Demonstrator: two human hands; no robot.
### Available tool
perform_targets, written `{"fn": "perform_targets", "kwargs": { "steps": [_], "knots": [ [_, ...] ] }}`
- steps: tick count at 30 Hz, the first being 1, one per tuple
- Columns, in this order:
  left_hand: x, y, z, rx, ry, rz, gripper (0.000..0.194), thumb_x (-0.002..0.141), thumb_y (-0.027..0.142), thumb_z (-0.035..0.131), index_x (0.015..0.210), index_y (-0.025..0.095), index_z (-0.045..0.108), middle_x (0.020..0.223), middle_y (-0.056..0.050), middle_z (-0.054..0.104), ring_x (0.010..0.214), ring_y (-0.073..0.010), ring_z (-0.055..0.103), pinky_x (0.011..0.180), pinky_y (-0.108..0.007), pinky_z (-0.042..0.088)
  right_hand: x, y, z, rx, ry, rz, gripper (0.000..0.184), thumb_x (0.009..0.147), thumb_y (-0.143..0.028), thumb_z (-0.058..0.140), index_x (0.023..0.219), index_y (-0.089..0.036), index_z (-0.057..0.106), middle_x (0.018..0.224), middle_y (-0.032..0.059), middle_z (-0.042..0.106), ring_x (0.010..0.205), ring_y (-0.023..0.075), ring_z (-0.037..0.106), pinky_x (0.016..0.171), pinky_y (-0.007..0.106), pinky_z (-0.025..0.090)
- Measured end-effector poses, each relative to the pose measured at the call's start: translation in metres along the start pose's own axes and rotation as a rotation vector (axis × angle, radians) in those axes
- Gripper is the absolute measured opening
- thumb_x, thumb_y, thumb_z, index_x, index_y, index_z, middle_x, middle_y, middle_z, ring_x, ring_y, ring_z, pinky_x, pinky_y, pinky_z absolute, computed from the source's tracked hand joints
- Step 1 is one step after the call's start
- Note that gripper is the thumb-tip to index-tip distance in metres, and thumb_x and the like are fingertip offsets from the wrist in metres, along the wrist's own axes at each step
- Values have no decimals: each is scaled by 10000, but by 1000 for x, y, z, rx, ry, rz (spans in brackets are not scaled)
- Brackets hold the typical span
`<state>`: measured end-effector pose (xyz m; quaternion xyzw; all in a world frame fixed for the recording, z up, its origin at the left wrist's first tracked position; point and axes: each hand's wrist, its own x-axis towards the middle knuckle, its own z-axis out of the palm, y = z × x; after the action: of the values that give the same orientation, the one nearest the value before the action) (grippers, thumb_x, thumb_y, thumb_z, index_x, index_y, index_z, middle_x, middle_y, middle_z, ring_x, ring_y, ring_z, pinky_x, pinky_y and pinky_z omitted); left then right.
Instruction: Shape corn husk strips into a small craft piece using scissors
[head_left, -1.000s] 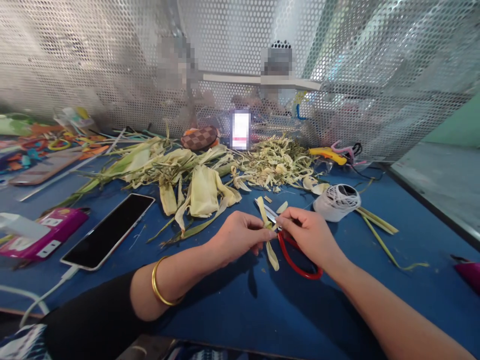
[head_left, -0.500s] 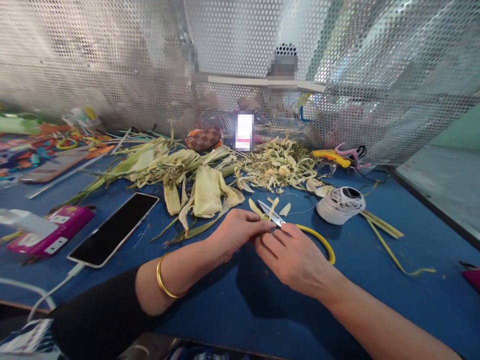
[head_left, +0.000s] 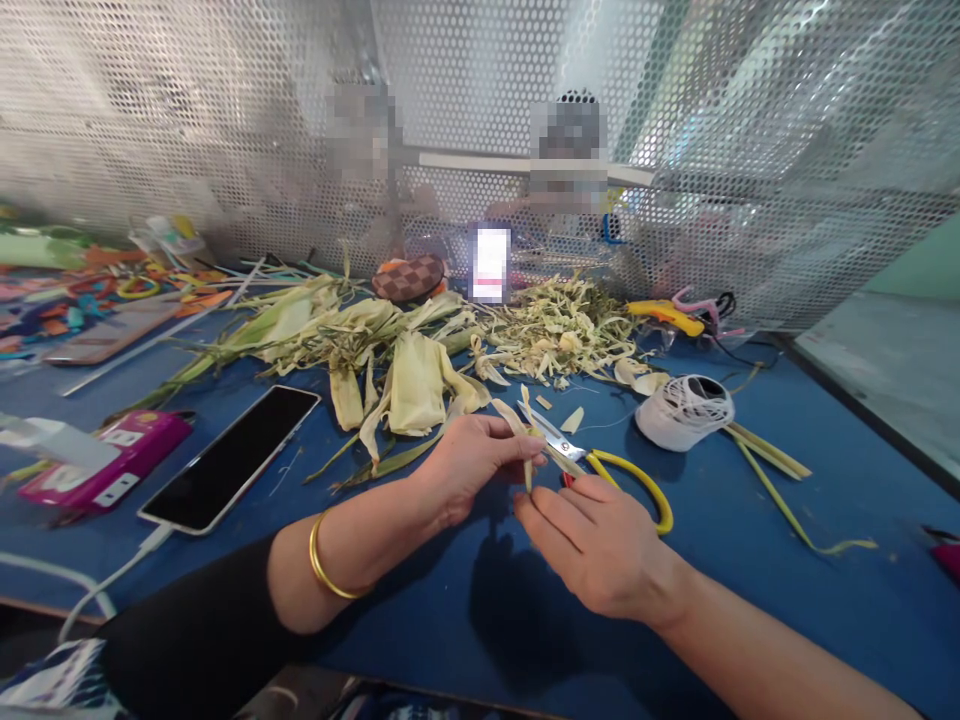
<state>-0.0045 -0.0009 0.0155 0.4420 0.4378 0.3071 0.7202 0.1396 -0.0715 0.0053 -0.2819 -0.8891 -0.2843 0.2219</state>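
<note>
My left hand (head_left: 480, 460) pinches pale corn husk strips (head_left: 511, 415) between thumb and fingertips; their tips stick up and a narrow end hangs below. My right hand (head_left: 600, 545) has its fingers closed at the lower end of this husk, just right of and below my left hand. Right behind the fingers lie scissors (head_left: 571, 455) with yellow handles, blades pointing away to the left. A small cut husk piece (head_left: 572, 420) lies beside the blades. To the right stands a spool of white thread (head_left: 684, 412).
A heap of corn husks (head_left: 416, 385) and a pile of shredded husk (head_left: 566, 325) lie along the back. At left are a phone (head_left: 231, 460) on a charging cable and a magenta power strip (head_left: 109, 465). A perforated metal screen (head_left: 480, 100) rises behind.
My right hand has drawn slightly down and right, away from my left fingertips. A strip now shows between the hands, and more of the scissors is uncovered.
</note>
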Motion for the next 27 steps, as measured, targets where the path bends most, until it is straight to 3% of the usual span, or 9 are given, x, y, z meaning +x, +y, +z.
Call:
{"fn": "perform_targets", "kwargs": {
  "steps": [7, 9, 11, 14, 18, 22, 27],
  "knots": [
    [2, -1, 0, -7, 14, -37, 243, 590, 268, 819, 601, 119, 629, 582, -11, 636, 540, -93, 561, 601, -237, 484, 1, 0, 3, 139, 18, 14, 257, 918, -84, 385, 951, -86, 639, 746, 66, 681, 602, 154, 559, 617, 317, 396],
    [3, 2, -2, -3, 27, -21, 261, 600, 292, 817, 617, 115, 626, 588, -7, 629, 533, -86, 558, 597, -231, 485, 1, 3, 3, 168, 54, 164, 201, 930, -152, 441, 1039, -98, 601, 824, 76, 690, 694, 168, 591, 693, 322, 416],
    [2, 6, -3, -3, 34, -7, 278, 621, 307, 806, 616, 117, 604, 584, -1, 616, 525, -81, 557, 598, -229, 491, 0, 8, 4, 141, 107, 402, 271, 915, -287, 517, 1109, -102, 559, 910, 109, 684, 820, 212, 606, 752, 345, 421],
    [1, 10, -4, -34, 18, -16, 264, 689, 326, 755, 657, 122, 590, 590, 1, 606, 525, -86, 570, 597, -232, 503, -2, 16, 4, 104, 42, 602, 266, 915, -373, 501, 987, -130, 584, 826, 97, 670, 774, 230, 606, 721, 347, 396],
    [0, 8, -4, -46, -24, -64, 322, 738, 446, 682, 751, 133, 608, 640, -7, 611, 537, -102, 580, 525, -229, 481, -3, 18, 6, 153, -102, 577, 261, 948, -203, 407, 744, -174, 568, 630, 22, 619, 582, 160, 564, 689, 321, 340],
    [1, 0, -3, 99, -75, 0, 370, 626, 452, 768, 733, 136, 609, 639, 9, 591, 528, -81, 543, 478, -199, 431, -1, 14, 10, 204, -88, 563, 250, 944, -178, 399, 750, -172, 556, 642, 17, 609, 590, 152, 555, 680, 306, 336],
    [3, -6, 0, 177, -22, 123, 319, 673, 421, 715, 646, 142, 564, 564, 39, 520, 487, -61, 480, 442, -182, 396, 1, 7, 11, 320, -104, 529, 265, 949, -173, 382, 738, -173, 542, 634, 15, 593, 588, 150, 537, 662, 302, 351]
  ]
}}
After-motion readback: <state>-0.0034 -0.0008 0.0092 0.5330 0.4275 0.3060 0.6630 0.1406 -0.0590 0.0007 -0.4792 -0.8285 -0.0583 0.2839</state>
